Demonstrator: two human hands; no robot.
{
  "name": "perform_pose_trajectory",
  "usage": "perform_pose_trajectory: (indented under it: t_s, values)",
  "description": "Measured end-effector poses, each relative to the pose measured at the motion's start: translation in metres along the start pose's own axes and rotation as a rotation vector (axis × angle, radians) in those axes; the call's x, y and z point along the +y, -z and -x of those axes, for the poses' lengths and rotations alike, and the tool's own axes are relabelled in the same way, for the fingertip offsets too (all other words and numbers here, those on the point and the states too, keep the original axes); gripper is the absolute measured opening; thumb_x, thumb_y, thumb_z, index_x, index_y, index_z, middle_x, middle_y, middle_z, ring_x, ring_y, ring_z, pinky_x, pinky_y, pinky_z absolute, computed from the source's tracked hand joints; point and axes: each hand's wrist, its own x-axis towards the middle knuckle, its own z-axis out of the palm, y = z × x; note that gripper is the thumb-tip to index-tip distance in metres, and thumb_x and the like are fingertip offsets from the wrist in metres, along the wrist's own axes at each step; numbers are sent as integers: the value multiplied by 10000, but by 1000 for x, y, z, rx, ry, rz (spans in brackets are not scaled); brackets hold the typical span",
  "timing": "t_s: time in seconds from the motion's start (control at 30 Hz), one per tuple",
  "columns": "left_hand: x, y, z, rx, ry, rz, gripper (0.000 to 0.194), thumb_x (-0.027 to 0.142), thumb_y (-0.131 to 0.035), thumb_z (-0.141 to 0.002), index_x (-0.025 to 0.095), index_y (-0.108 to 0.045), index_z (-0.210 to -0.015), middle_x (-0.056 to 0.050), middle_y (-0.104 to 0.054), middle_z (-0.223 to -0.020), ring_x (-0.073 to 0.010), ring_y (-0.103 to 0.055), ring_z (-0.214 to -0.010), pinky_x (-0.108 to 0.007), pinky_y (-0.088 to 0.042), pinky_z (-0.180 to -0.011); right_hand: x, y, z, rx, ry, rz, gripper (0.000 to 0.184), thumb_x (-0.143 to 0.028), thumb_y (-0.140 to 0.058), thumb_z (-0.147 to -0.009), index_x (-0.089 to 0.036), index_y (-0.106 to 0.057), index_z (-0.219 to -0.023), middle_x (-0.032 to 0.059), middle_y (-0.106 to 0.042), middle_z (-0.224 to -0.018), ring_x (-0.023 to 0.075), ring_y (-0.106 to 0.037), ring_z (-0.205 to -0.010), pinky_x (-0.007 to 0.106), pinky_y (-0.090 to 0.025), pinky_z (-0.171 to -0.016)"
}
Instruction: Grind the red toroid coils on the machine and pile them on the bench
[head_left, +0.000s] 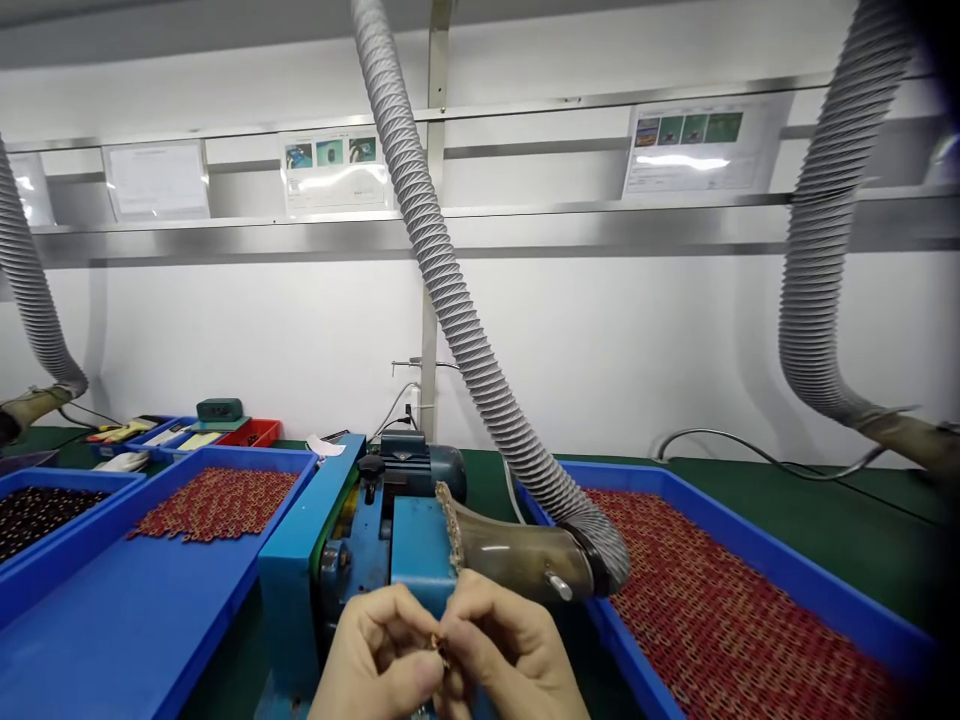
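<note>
My left hand [386,650] and my right hand [502,645] meet at the bottom centre, fingertips pinched together. Between them is a small copper-coloured metal part [438,648], mostly hidden by the fingers; its exact shape cannot be made out. Both hands appear to grip it. Just beyond them stands a blue belt-driven machine [424,540] with a dark motor [424,465]. A brownish translucent suction nozzle [517,548] points at the machine from the right, close above my right hand.
At right, a blue tray [795,590] holds many reddish small parts [720,600]. Another blue tray [135,610] at left has similar parts at its far end, beside a tray of dark pieces [37,515]. A grey ribbed hose [450,270] hangs down to the nozzle.
</note>
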Motion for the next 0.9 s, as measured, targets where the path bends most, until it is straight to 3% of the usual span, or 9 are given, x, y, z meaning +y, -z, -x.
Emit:
perform_pose_trajectory:
  t_s: [0.1, 0.17, 0.27, 0.33, 0.57, 0.67, 0.73, 0.83, 0.9]
  values:
    - [5, -3, 3, 33, 31, 32, 361, 398, -922, -524, 152, -691, -654, -9, -715, -532, -103, -661, -462, -148, -450, -473, -1, 4, 1, 113, 91, -118, 259, -411, -724, -854, -205, -650, -715, -72, -439, -516, 54, -377, -401, 181, -295, -438]
    - [9, -5, 5, 60, 51, 46, 356, 392, -926, -517, 152, -703, -656, -11, -719, -547, -106, -670, -476, -146, -449, -479, -5, 8, 1, 227, 181, 12, 227, -407, -714, -866, -221, -677, -742, -68, -438, -532, 63, -403, -454, 172, -322, -485]
    - [12, -6, 6, 77, 35, 52, 350, 384, -925, -526, 151, -715, -681, -9, -721, -571, -99, -668, -501, -150, -455, -506, -10, 7, 2, 146, 189, 371, 227, -459, -703, -856, -242, -769, -843, -14, -530, -615, 111, -508, -565, 204, -396, -564]
    - [11, -4, 6, 70, 11, 42, 352, 388, -918, -544, 140, -715, -690, 0, -707, -562, -83, -647, -497, -152, -459, -517, -8, 1, 2, 71, 146, 431, 272, -504, -713, -825, -251, -794, -886, 10, -554, -667, 136, -526, -583, 234, -412, -559]
    - [2, 2, 3, 4, 25, 69, 345, 341, -914, -572, 119, -672, -678, -20, -726, -552, -99, -669, -480, -141, -462, -486, 6, -9, 1, 151, -69, -93, 299, -449, -801, -763, -183, -706, -663, -59, -454, -475, 43, -362, -379, 176, -297, -408]
    - [5, 2, 5, -8, 37, 69, 348, 347, -908, -580, 120, -671, -695, -21, -736, -568, -112, -691, -492, -139, -472, -486, 0, 0, 1, 269, 34, -198, 238, -409, -787, -797, -210, -696, -703, -88, -387, -472, 44, -332, -403, 156, -334, -429]
    - [8, 2, 6, -27, 55, 72, 334, 350, -893, -613, 124, -679, -736, -23, -747, -606, -119, -708, -527, -141, -486, -506, -5, 5, 2, 305, 130, -56, 222, -409, -793, -792, -205, -726, -738, -66, -451, -505, 54, -422, -464, 151, -393, -498]
    - [10, 2, 7, -84, 102, 96, 330, 362, -862, -669, 129, -662, -788, -22, -749, -643, -115, -711, -552, -155, -500, -536, -8, 4, 5, 141, 30, 120, 292, -471, -805, -752, -199, -776, -853, -7, -581, -552, 102, -549, -526, 189, -457, -545]
    - [9, 2, 7, -127, 129, 109, 342, 386, -839, -699, 127, -632, -783, -21, -739, -634, -114, -706, -554, -165, -504, -546, -6, 0, 6, 30, -81, 72, 295, -482, -808, -740, -207, -780, -843, -20, -560, -535, 91, -520, -447, 207, -454, -490]
